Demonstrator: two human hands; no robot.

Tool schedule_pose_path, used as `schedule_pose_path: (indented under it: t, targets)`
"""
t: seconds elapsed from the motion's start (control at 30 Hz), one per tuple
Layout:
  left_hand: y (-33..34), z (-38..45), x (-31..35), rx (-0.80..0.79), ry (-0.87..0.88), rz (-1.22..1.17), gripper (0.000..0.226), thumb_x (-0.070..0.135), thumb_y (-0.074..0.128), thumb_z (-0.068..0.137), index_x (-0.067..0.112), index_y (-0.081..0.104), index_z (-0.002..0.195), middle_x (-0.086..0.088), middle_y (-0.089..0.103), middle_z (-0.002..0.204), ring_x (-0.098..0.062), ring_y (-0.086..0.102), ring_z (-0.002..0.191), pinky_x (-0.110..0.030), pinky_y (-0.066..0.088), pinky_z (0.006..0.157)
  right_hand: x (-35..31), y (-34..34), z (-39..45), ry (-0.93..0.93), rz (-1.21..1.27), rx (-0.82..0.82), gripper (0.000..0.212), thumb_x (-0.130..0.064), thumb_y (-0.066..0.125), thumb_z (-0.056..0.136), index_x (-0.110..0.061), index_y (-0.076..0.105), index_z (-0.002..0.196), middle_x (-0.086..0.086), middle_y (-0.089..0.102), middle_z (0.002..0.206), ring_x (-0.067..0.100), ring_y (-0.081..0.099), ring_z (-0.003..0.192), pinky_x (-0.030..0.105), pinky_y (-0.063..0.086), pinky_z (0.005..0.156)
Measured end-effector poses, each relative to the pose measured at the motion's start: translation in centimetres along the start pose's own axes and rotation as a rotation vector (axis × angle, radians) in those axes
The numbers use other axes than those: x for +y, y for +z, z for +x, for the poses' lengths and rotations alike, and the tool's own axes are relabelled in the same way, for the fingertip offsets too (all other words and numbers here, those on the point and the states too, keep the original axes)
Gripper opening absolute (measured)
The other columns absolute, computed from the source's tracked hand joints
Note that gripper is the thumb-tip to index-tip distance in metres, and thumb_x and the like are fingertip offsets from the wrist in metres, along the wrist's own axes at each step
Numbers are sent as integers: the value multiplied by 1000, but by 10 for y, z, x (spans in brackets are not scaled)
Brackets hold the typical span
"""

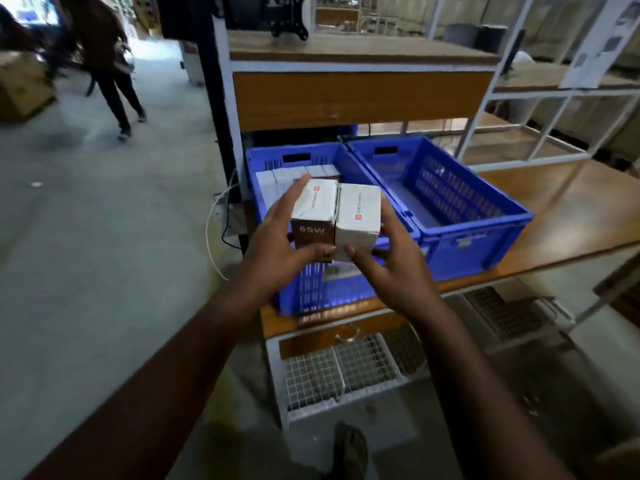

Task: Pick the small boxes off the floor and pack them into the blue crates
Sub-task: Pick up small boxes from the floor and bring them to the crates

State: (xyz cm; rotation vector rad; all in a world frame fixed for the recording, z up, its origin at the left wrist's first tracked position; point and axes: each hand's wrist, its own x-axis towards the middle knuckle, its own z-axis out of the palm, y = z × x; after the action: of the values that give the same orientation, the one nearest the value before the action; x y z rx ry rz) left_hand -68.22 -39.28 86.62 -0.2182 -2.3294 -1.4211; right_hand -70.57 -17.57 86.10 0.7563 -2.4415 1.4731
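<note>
Two small white cardboard boxes are gripped side by side by the left hand and right hand – fingers closed around them – above the left blue plastic crate (its contents partly hidden, print blurred).

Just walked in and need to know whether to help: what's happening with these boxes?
A person is holding two small white boxes side by side, left hand on the 65W box, right hand on the other box, above the left blue crate, which already holds boxes. The right blue crate looks empty.
</note>
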Motion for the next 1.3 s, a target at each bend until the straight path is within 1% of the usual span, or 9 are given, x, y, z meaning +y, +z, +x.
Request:
schedule_pose_path:
  t: [0.1, 0.23, 0.37, 0.47, 0.63, 0.8, 0.93, 1.1, 1.3]
  targets:
    - [11, 62, -26, 72, 33, 93, 104, 22, 93, 71, 46, 32, 152, 7, 41, 154, -9, 44, 138, -32, 52, 102, 30, -4, 72, 9, 12, -76, 101, -22, 74, 94, -33, 2, 164, -21, 40, 154, -17, 48, 126, 31, 56, 100]
    - [26, 135, -64, 112, -57, 186, 106, 29, 94, 62, 33, 36, 151, -3, 47, 147, -18, 50, 133, -32, 49, 104, 74, 1, 168, -17, -61, -187, 101, -23, 82, 86, -21, 16, 162, -5, 50, 151, 8, 52, 133, 31, 51, 100]
    - [39, 182, -104, 39, -216, 341, 116, 30, 87, 58, 13, 30, 158, -13, 44, 148, -20, 46, 134, -24, 37, 110, 119, 33, 239, 116, -166, -339, 84, -24, 87, 77, -13, 31, 138, 15, 65, 129, 36, 65, 115, 40, 55, 80]
    - [36, 205, -134, -24, -335, 425, 110, 27, 84, 62, 10, 30, 157, -13, 49, 147, -26, 51, 133, -27, 41, 104, 149, 63, 273, 176, -227, -434, 91, -25, 92, 73, -9, 30, 137, 18, 64, 125, 38, 65, 111, 42, 54, 81]
    - [38, 235, -168, -131, -537, 698, 73, 38, 81, 52, 19, 53, 117, 0, 56, 114, -21, 63, 94, -30, 52, 68, 185, 110, 293, 270, -175, -538, 99, -20, 94, 69, -20, 28, 143, 9, 62, 131, 31, 61, 119, 37, 50, 86]
    - [46, 246, -217, -290, -377, 1280, 44, 19, 84, 62, 1, 62, 95, -20, 62, 91, -38, 64, 82, -47, 56, 80, 203, 146, 296, 284, -221, -544, 87, -17, 84, 81, -10, 27, 147, 19, 62, 129, 38, 62, 117, 42, 50, 88]
    - [55, 248, -219, -329, -433, 1595, 37, 27, 42, 102, 6, 52, 130, -18, 55, 133, -40, 45, 132, -44, 37, 107, 209, 166, 301, 273, -218, -563, 78, -20, 75, 87, -14, 29, 149, 19, 62, 132, 39, 62, 119, 42, 49, 92]
    - [52, 266, -232, -278, -499, 1656, 44, 40, 43, 100, 14, 55, 133, -12, 55, 135, -31, 44, 127, -45, 31, 111, 210, 177, 314, 235, -277, -553, 90, -16, 74, 87, -14, 18, 157, 24, 57, 135, 43, 62, 114, 49, 54, 90]
    - [54, 277, -255, -337, -506, 1571, 49, 27, 37, 103, -2, 43, 143, -25, 48, 138, -38, 45, 125, -41, 30, 114, 221, 186, 318, 171, -324, -575, 96, -19, 60, 97, -23, -10, 163, 23, 64, 116, 35, 64, 97, 37, 45, 75]
